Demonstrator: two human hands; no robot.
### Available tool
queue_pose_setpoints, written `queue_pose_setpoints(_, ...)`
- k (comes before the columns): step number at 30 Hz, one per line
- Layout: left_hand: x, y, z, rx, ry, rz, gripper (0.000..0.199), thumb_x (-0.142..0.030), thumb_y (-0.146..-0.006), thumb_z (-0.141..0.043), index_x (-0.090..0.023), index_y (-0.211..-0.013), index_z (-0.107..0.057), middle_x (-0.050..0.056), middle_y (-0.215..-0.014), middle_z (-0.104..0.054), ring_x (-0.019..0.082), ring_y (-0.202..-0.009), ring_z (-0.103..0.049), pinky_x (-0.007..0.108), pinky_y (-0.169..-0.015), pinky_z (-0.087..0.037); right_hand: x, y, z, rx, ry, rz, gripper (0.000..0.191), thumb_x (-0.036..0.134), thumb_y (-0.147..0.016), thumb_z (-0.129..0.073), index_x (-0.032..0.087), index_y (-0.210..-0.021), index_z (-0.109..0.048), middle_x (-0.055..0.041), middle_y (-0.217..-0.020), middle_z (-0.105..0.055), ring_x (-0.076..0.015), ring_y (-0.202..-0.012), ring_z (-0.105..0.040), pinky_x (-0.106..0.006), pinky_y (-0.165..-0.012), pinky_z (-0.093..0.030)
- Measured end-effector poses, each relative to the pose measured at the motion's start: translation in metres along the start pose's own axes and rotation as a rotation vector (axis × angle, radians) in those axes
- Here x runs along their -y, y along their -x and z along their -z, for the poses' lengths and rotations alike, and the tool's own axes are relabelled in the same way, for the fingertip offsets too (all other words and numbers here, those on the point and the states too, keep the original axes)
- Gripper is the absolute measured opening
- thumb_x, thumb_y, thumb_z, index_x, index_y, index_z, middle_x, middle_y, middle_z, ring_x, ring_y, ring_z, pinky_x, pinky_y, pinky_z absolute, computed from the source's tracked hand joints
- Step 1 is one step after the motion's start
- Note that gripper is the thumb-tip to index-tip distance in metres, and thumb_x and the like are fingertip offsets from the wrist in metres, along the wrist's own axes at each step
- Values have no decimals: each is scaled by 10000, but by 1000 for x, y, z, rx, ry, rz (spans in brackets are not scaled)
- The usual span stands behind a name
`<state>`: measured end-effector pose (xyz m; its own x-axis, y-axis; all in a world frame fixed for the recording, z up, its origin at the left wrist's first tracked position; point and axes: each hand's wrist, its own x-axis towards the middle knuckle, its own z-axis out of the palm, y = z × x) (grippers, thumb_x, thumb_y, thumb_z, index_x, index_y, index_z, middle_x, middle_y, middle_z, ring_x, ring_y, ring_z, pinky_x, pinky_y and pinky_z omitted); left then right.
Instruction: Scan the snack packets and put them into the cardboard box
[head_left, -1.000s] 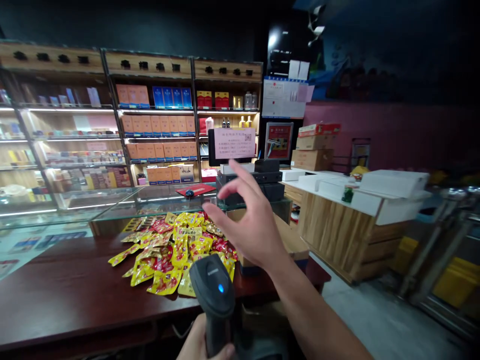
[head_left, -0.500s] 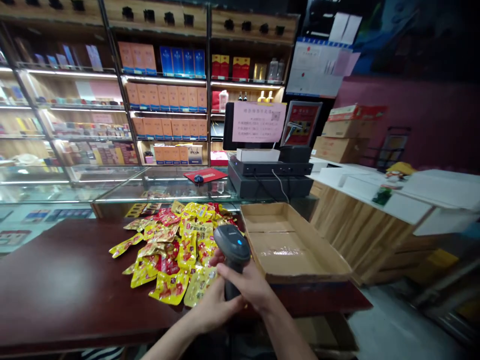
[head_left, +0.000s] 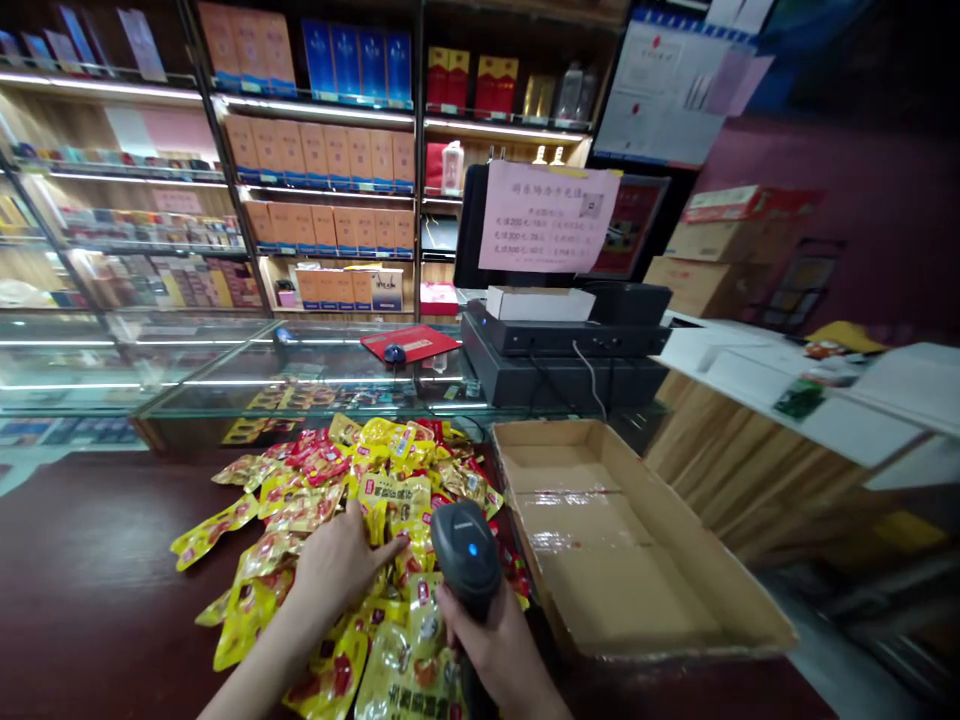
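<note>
My right hand [head_left: 487, 640] is shut around the grip of a black handheld barcode scanner [head_left: 466, 548], whose blue light shows on top. My left hand [head_left: 337, 565] lies flat on a heap of yellow and red foil snack packets [head_left: 390, 500], holding none that I can see. The heap spreads over a dark red wooden table [head_left: 97, 580]. To its right stands an open, shallow cardboard box [head_left: 619, 560], which holds nothing and does not touch either hand.
Behind the table runs a glass display counter [head_left: 225, 375], with a black mouse [head_left: 394, 353] on a red mat and a black cash register stack [head_left: 562, 370]. Lit shelves of boxed goods [head_left: 322, 150] stand behind it. A wooden counter [head_left: 750, 470] stands to the right.
The scanner has passed from my left hand to my right hand. My left hand has come down onto the packets. The view has tilted lower, and the box now shows fully.
</note>
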<state>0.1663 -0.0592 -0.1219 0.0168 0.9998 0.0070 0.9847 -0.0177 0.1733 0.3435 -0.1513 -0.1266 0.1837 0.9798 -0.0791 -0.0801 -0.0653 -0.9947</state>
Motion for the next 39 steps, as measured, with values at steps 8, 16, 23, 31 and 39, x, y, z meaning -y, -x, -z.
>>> queue_pose_setpoints(8,19,-10,45,313,738,-244,378,-564,-756,-511,-189,-702,-516,-47,-547,-464,101,-495,-439,210,-493,-329,32,-3,36,137,-177,-38,360,374,-662,-725,180,-955,-647,-68,-919,-675,-190,-726,-623,-325,-656,-515)
queue_pose_setpoints(16,-51,-27,5,545,1162,-232,437,-577,-598,-684,-163,-628,-544,-53,-561,-445,74,-503,-404,198,-480,-397,54,-36,30,152,-287,25,361,258,-633,-730,191,-983,-672,-62,-1026,-686,-235,-1033,-597,-398,-951,-422)
queue_pose_setpoints(23,-65,-54,0,486,1277,-212,383,-450,-541,-776,-157,-718,-605,-43,-586,-555,69,-480,-480,191,-461,-411,39,-38,33,50,-91,52,264,355,-662,-684,150,-822,-640,-52,-722,-675,-168,-597,-623,-271,-508,-502)
queue_pose_setpoints(31,-72,-53,-14,464,1308,-255,352,-463,-580,-747,-153,-642,-593,-67,-498,-492,45,-415,-404,170,-395,-317,14,-28,32,24,38,47,237,396,-718,-630,165,-767,-603,20,-483,-552,-111,-387,-494,-229,-385,-423)
queue_pose_setpoints(39,-73,-53,-17,450,1327,-273,355,-474,-595,-729,-143,-657,-616,-63,-512,-494,36,-424,-380,163,-406,-293,21,-26,23,9,-20,-45,235,386,-714,-611,169,-651,-548,38,-416,-497,-92,-330,-422,-220,-341,-377)
